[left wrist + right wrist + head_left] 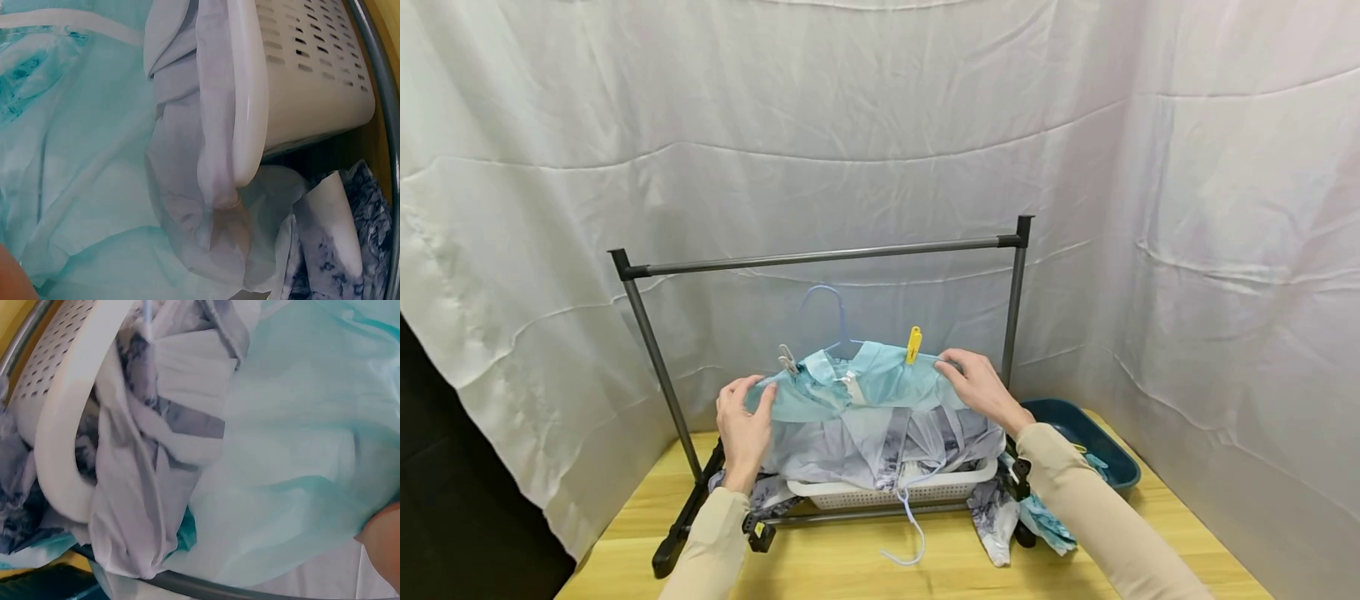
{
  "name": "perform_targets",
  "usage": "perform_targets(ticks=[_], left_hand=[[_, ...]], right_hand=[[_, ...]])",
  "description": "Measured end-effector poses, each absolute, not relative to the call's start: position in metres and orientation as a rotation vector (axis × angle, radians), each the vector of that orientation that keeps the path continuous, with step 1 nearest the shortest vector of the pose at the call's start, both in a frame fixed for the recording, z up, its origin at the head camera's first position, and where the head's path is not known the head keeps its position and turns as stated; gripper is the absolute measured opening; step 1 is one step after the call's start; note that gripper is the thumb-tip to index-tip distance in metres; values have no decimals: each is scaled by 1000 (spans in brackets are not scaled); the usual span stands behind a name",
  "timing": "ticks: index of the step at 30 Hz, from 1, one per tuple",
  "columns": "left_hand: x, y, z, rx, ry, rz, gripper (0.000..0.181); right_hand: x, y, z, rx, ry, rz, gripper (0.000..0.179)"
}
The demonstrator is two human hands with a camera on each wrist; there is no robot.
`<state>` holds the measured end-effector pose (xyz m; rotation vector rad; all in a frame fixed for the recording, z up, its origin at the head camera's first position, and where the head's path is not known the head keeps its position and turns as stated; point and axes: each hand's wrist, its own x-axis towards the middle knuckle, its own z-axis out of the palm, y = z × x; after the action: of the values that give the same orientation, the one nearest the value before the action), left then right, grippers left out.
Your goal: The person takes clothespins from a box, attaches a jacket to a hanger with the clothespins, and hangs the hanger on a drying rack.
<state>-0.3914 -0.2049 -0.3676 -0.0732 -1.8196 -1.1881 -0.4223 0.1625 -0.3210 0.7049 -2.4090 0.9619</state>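
A sheer turquoise shirt hangs on a light blue hanger, its hook upward just below the rack's bar. A grey clothespin sits on its left shoulder area and a yellow clothespin on the right one. My left hand pinches the shirt at the hanger's left end. At the other end, my right hand pinches the opposite shoulder. In the wrist views, the shirt's thin cloth spreads wide, and only an edge of each hand shows. Behind it lies a greyish-lilac garment.
A dark metal rack stands on the wooden table. The white perforated basket holds the lilac garment, and a second blue hanger dangles over its front. A dark teal basin sits at right, near turquoise cloth.
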Motion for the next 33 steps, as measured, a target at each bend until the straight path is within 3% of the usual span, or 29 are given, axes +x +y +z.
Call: perform_targets(ticks=[7,20,24,30,33], left_hand=[[-391,-213,-366,-85,-1842,-1202,45],[-389,-211,-359,-77,-1808,-1158,45],[-388,-204,-359,-109,-1802,-1155,41],[-386,-180,-354,-151,-1826,-1073,19],[-385,-163,-344,-168,-1858,-1067,19]], right_hand=[[-421,157,-318,642,-2408,1016,26],[-425,137,-313,613,-2320,1077,23],[-426,127,-312,609,-2279,1062,22],[-425,108,-311,619,-2215,969,20],[-424,98,-312,641,-2170,926,19]])
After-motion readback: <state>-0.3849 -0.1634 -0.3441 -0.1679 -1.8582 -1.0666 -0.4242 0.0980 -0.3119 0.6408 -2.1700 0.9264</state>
